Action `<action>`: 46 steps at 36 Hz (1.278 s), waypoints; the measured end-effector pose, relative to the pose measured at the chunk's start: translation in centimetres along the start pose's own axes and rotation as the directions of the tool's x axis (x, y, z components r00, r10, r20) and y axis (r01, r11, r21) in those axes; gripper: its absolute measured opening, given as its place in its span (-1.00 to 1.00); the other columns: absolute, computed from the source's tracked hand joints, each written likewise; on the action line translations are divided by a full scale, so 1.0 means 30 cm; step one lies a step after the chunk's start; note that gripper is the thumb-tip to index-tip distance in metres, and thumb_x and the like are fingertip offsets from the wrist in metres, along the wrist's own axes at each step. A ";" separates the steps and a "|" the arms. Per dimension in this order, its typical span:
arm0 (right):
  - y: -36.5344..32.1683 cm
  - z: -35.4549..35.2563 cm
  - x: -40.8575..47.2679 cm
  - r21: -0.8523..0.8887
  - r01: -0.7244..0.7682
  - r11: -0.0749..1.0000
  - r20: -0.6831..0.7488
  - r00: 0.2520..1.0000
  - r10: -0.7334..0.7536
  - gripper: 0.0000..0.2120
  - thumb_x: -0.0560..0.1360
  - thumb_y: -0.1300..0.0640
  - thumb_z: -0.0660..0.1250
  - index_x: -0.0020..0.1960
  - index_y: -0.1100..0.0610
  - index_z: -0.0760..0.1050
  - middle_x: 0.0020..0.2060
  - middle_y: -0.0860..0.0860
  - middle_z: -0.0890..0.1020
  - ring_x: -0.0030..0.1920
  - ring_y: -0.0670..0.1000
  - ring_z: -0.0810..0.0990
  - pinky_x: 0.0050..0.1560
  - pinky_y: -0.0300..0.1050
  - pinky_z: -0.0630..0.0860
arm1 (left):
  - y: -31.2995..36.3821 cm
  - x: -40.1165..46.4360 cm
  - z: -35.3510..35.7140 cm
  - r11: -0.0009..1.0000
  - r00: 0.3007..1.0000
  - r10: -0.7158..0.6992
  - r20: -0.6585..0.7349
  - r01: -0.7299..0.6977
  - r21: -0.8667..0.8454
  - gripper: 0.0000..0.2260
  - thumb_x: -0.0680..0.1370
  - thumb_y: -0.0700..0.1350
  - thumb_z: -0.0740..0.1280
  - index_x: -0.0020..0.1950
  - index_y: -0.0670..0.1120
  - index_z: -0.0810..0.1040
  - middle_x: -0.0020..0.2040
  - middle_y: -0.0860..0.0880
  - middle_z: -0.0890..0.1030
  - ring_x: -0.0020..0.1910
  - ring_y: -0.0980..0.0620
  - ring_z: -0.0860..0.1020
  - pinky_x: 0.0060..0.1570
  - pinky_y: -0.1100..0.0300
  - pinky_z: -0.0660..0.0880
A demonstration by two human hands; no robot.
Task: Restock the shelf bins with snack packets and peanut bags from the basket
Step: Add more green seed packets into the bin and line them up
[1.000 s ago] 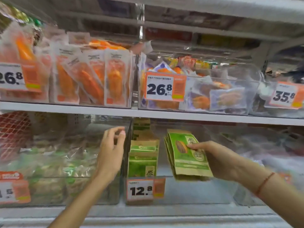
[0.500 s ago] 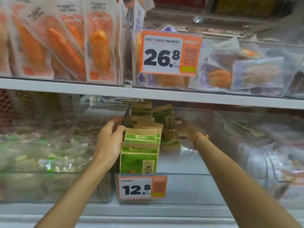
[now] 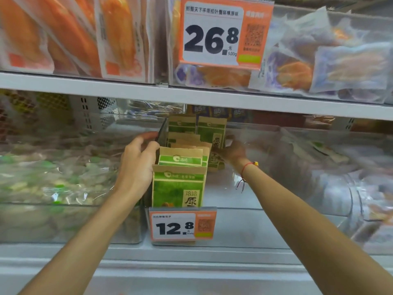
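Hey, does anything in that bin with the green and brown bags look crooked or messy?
Mostly tidy. The green-and-brown paper bags stand upright in a row along the left side of the clear plastic bin, but the rest of it is bare. The bags by the right hand sit off the row.

Green-and-brown paper snack packets (image 3: pixel 178 188) stand upright in a row, front to back, inside a clear bin (image 3: pixel 276 145) on the lower shelf (image 3: pixel 212 250); the rear packet (image 3: pixel 212 135) leans slightly.
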State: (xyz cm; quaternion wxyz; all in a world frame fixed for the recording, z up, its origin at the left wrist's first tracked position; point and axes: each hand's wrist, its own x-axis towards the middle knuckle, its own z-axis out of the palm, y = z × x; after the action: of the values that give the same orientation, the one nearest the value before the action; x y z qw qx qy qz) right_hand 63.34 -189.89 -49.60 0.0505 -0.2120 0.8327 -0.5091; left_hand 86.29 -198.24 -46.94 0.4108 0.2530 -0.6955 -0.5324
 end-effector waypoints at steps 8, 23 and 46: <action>-0.001 -0.003 -0.025 -0.241 0.058 0.969 0.022 0.998 -0.055 -0.50 0.44 -0.12 0.40 0.22 0.19 0.44 0.14 0.15 0.60 0.10 0.16 0.60 0.12 0.02 0.53 | 0.015 -0.019 0.000 0.991 0.999 0.024 -0.036 -0.019 0.134 -0.73 0.59 -0.12 0.20 0.27 -0.04 0.51 0.06 -0.01 0.61 0.06 0.01 0.54 0.03 0.13 0.40; 0.015 -0.036 -0.012 -0.254 0.098 0.962 0.078 0.994 -0.081 -0.61 0.43 -0.05 0.44 0.15 0.14 0.47 0.09 0.15 0.63 0.00 0.15 0.65 0.08 0.00 0.55 | 0.025 -0.035 -0.036 0.989 0.995 0.052 0.090 -0.064 0.131 -0.61 0.59 0.15 0.17 0.24 -0.05 0.56 0.11 0.06 0.62 0.13 0.07 0.54 0.20 0.08 0.40; 0.015 -0.012 -0.008 -0.255 0.094 0.962 0.039 0.995 -0.087 -0.62 0.45 0.02 0.43 0.18 0.15 0.45 0.14 0.15 0.60 0.09 0.15 0.61 0.08 -0.05 0.50 | 0.010 -0.130 -0.097 0.833 0.930 0.199 0.308 -0.326 0.447 -0.16 0.21 0.54 0.17 0.41 0.19 0.28 0.41 0.32 0.26 0.35 0.24 0.30 0.33 -0.11 0.32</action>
State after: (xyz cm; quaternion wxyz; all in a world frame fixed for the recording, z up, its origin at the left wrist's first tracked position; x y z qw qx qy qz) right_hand 63.31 -189.32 -49.85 0.0106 -0.2616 0.8801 -0.3960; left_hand 90.86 -196.62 -47.54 0.3121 0.1815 -0.8818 -0.3035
